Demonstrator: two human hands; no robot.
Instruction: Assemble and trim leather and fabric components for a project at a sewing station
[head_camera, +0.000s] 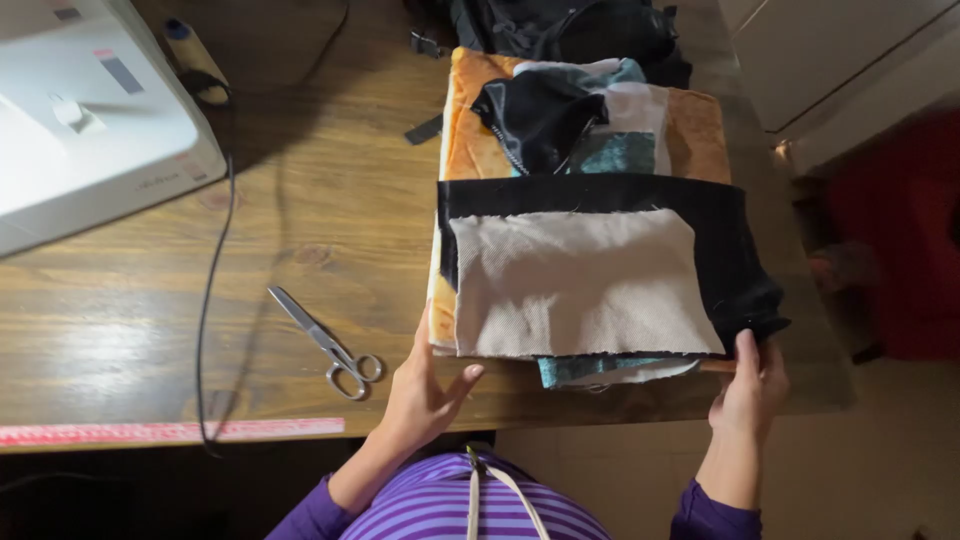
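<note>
A stack of fabric lies on the right part of a wooden table (320, 210). On top is a beige woven piece (575, 280), over a black cloth (725, 240), with an orange cloth (470, 140) beneath and black, white and teal scraps (570, 110) at the far end. My left hand (425, 390) rests at the stack's near left corner, fingers spread, touching its edge. My right hand (750, 385) pinches the near right corner of the black cloth.
Metal scissors (325, 342) lie shut left of my left hand. A white sewing machine (90, 110) stands at the far left, its black cord (210, 300) trailing across the table. A pink ruler (170, 432) lies along the near edge. A dark bag (560, 25) sits behind the stack.
</note>
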